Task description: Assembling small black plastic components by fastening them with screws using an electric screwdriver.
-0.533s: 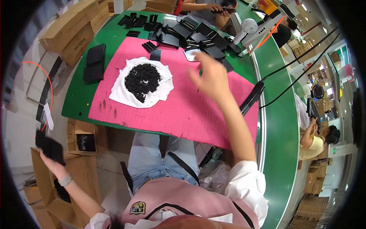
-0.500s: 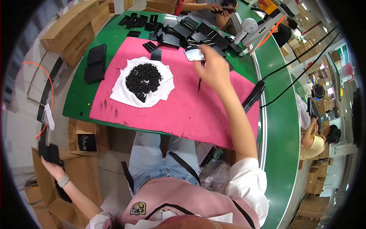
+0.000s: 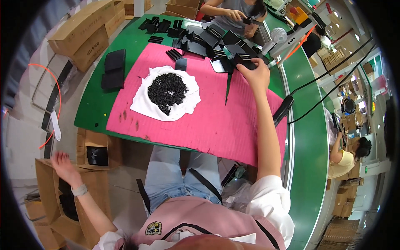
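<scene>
At the far right of the pink mat [image 3: 196, 129], my right hand [image 3: 257, 77] has its thumb and fingers closed on a black rectangular plastic part [image 3: 246, 63] at the near edge of a pile of black parts [image 3: 212, 35]. Next to it lie a shiny light-faced piece [image 3: 217, 66] and a thin dark tool [image 3: 228, 89]. My left hand [image 3: 66, 168] is off the table at the left, empty with its fingers apart, above an open cardboard box [image 3: 96, 191] that has black parts inside. Small black pieces [image 3: 166, 89] are heaped on a white cloth [image 3: 139, 102].
Two black cases [image 3: 113, 71] lie on the green table [image 3: 89, 106] at left. A black-handled corded tool [image 3: 284, 109] rests by the mat's right edge, near a small white fan [image 3: 278, 36]. Across the table, a co-worker [image 3: 239, 16] holds a black part.
My left hand has let go of the black part it held by the box. My right hand has moved right and taken hold of a black part at the pile.
</scene>
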A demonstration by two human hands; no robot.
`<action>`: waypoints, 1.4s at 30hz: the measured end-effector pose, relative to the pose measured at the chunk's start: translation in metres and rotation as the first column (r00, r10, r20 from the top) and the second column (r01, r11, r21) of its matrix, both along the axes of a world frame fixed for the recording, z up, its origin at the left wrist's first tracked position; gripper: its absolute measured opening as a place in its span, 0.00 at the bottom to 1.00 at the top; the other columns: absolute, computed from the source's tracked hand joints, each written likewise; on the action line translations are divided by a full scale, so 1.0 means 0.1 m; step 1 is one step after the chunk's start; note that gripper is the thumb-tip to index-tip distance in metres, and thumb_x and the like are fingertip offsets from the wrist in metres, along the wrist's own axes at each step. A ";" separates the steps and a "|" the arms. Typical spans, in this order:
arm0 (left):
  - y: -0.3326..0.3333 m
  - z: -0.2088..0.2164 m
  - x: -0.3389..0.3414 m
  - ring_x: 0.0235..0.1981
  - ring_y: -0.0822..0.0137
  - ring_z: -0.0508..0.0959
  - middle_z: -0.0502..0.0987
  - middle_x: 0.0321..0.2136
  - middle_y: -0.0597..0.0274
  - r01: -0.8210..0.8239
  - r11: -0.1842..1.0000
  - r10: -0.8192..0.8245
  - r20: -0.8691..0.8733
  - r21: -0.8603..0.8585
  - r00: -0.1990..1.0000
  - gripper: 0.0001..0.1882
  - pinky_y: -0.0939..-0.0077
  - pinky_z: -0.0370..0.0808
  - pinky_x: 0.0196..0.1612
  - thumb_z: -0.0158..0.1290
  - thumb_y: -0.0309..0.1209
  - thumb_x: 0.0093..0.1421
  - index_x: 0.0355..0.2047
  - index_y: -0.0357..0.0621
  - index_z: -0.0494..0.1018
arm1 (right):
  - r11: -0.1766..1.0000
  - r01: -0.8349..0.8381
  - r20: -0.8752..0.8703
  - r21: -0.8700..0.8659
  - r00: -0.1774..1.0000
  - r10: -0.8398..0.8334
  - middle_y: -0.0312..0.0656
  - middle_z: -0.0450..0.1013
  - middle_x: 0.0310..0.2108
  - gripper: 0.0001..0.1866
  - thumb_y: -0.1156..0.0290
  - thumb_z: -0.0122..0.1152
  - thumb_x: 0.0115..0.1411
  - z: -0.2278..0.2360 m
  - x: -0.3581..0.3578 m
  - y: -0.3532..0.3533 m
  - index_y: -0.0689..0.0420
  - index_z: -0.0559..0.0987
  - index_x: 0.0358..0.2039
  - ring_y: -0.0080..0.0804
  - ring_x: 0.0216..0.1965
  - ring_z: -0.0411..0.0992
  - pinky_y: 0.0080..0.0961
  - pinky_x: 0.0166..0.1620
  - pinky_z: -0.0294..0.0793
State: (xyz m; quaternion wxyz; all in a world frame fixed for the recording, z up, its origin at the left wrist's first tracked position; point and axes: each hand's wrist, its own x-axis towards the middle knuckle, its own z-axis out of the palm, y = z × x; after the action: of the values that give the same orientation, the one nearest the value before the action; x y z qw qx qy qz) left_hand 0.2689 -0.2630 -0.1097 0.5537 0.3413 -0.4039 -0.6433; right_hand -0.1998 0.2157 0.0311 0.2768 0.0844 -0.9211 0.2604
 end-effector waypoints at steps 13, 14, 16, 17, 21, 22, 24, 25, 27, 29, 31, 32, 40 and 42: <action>2.46 1.06 -2.09 0.50 0.69 0.71 0.71 0.50 0.60 0.740 0.633 -0.767 -0.059 -0.225 0.639 0.21 0.73 0.65 0.54 0.44 0.34 0.67 0.56 0.37 0.61 | 0.425 -0.895 0.073 -0.140 0.418 0.905 0.47 0.69 0.42 0.22 0.61 0.69 0.47 0.12 1.62 -0.83 0.58 0.72 0.39 0.38 0.32 0.73 0.29 0.32 0.73; 2.41 1.08 -2.03 0.50 0.70 0.71 0.71 0.50 0.60 0.771 0.621 -0.783 -0.143 -0.143 0.605 0.20 0.73 0.65 0.54 0.44 0.33 0.66 0.55 0.37 0.63 | 0.475 -0.878 0.051 -0.049 0.473 0.880 0.46 0.69 0.41 0.18 0.66 0.65 0.49 0.08 1.43 -0.86 0.57 0.72 0.40 0.38 0.32 0.73 0.29 0.32 0.73; 2.29 1.07 -1.93 0.48 0.69 0.73 0.73 0.47 0.59 0.821 0.569 -0.813 -0.176 -0.039 0.555 0.19 0.74 0.68 0.52 0.47 0.32 0.65 0.53 0.35 0.65 | 0.557 -0.788 -0.003 0.264 0.577 0.817 0.44 0.70 0.40 0.15 0.74 0.59 0.51 0.05 0.99 -0.95 0.53 0.73 0.41 0.37 0.34 0.73 0.29 0.32 0.74; 2.26 1.02 -1.89 0.48 0.69 0.73 0.74 0.47 0.59 0.844 0.536 -0.834 -0.165 -0.016 0.526 0.18 0.75 0.68 0.52 0.47 0.32 0.65 0.52 0.35 0.66 | 0.562 -0.680 -0.046 0.471 0.617 0.786 0.42 0.69 0.39 0.16 0.76 0.57 0.50 0.03 0.73 -1.03 0.51 0.74 0.42 0.37 0.35 0.74 0.29 0.32 0.75; 2.25 0.86 -1.85 0.45 0.71 0.74 0.75 0.44 0.61 0.887 0.462 -0.880 -0.117 0.010 0.460 0.17 0.77 0.68 0.49 0.48 0.31 0.64 0.51 0.35 0.67 | 0.358 -0.682 0.005 0.638 0.468 0.884 0.39 0.68 0.36 0.20 0.75 0.56 0.48 -0.17 0.11 -1.31 0.46 0.76 0.44 0.34 0.39 0.72 0.28 0.35 0.76; 2.24 0.84 -1.84 0.44 0.72 0.74 0.75 0.43 0.61 0.887 0.460 -0.880 -0.117 0.035 0.461 0.17 0.77 0.69 0.49 0.48 0.32 0.64 0.51 0.35 0.67 | 0.305 -0.694 0.043 0.652 0.435 0.899 0.38 0.68 0.36 0.18 0.75 0.56 0.48 -0.17 0.09 -1.36 0.47 0.77 0.41 0.34 0.39 0.72 0.28 0.35 0.76; 2.21 0.83 -1.88 0.44 0.72 0.74 0.76 0.43 0.62 0.883 0.465 -0.875 -0.118 0.068 0.470 0.17 0.78 0.69 0.48 0.48 0.32 0.64 0.50 0.35 0.67 | 0.265 -0.710 0.111 0.653 0.436 0.893 0.37 0.69 0.36 0.14 0.75 0.56 0.47 -0.16 0.00 -1.39 0.50 0.80 0.36 0.34 0.39 0.72 0.28 0.37 0.76; 2.20 0.85 -1.90 0.43 0.73 0.75 0.76 0.43 0.62 0.892 0.446 -0.882 -0.132 0.080 0.453 0.17 0.78 0.70 0.46 0.48 0.33 0.64 0.51 0.35 0.67 | 0.295 -0.719 0.089 0.630 0.444 0.891 0.38 0.69 0.36 0.17 0.77 0.59 0.43 -0.18 -0.05 -1.37 0.52 0.80 0.37 0.36 0.39 0.72 0.30 0.38 0.76; 2.16 0.86 -1.86 0.43 0.74 0.75 0.76 0.42 0.62 0.892 0.437 -0.881 -0.146 0.117 0.450 0.18 0.79 0.71 0.45 0.48 0.33 0.64 0.51 0.36 0.67 | 0.358 -0.737 0.087 0.572 0.490 0.868 0.39 0.70 0.39 0.20 0.79 0.63 0.40 -0.11 0.00 -1.32 0.55 0.79 0.38 0.38 0.41 0.72 0.30 0.42 0.74; 2.19 0.88 -1.92 0.41 0.74 0.75 0.76 0.42 0.62 0.904 0.423 -0.890 -0.156 0.061 0.428 0.19 0.79 0.72 0.43 0.48 0.35 0.65 0.52 0.36 0.66 | 0.443 -0.838 0.075 0.319 0.488 0.870 0.39 0.70 0.44 0.22 0.78 0.65 0.40 0.02 0.19 -1.18 0.57 0.78 0.41 0.40 0.45 0.71 0.28 0.46 0.73; 2.25 0.85 -1.96 0.40 0.74 0.75 0.76 0.41 0.62 0.903 0.426 -0.891 -0.144 0.063 0.431 0.21 0.79 0.72 0.43 0.49 0.37 0.64 0.52 0.36 0.65 | 0.436 -0.873 0.008 0.217 0.449 0.894 0.42 0.72 0.45 0.23 0.75 0.68 0.41 0.10 0.45 -1.06 0.56 0.77 0.42 0.43 0.42 0.74 0.31 0.43 0.75; 2.27 0.86 -1.96 0.40 0.74 0.75 0.76 0.41 0.62 0.897 0.439 -0.889 -0.124 0.048 0.441 0.21 0.79 0.72 0.43 0.50 0.37 0.64 0.52 0.36 0.66 | 0.407 -0.912 0.159 -0.047 0.396 0.905 0.43 0.73 0.42 0.24 0.75 0.68 0.41 0.21 0.73 -0.98 0.57 0.76 0.43 0.43 0.42 0.74 0.32 0.42 0.75; 2.44 0.82 -1.93 0.37 0.79 0.72 0.75 0.38 0.67 0.920 0.391 -0.917 -0.078 0.029 0.392 0.22 0.82 0.69 0.39 0.52 0.39 0.62 0.51 0.37 0.66 | 0.314 -0.948 0.061 0.056 0.317 0.947 0.38 0.75 0.36 0.18 0.73 0.70 0.39 0.10 1.59 -0.74 0.55 0.77 0.33 0.36 0.35 0.73 0.29 0.34 0.75; 2.50 0.85 -1.94 0.36 0.80 0.71 0.74 0.36 0.68 0.905 0.424 -0.904 -0.055 0.021 0.425 0.22 0.84 0.67 0.37 0.53 0.40 0.62 0.50 0.37 0.67 | 0.315 -0.948 0.018 0.057 0.316 0.949 0.34 0.75 0.36 0.16 0.71 0.70 0.40 0.03 1.58 -0.70 0.54 0.77 0.32 0.33 0.35 0.72 0.29 0.31 0.75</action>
State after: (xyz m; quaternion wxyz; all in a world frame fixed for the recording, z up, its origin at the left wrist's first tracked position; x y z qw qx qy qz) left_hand 0.0752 -0.0134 -0.0249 0.1213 0.0732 -0.4988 -0.8551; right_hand -0.0414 0.1453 0.0337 0.0782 0.6173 -0.7022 0.3461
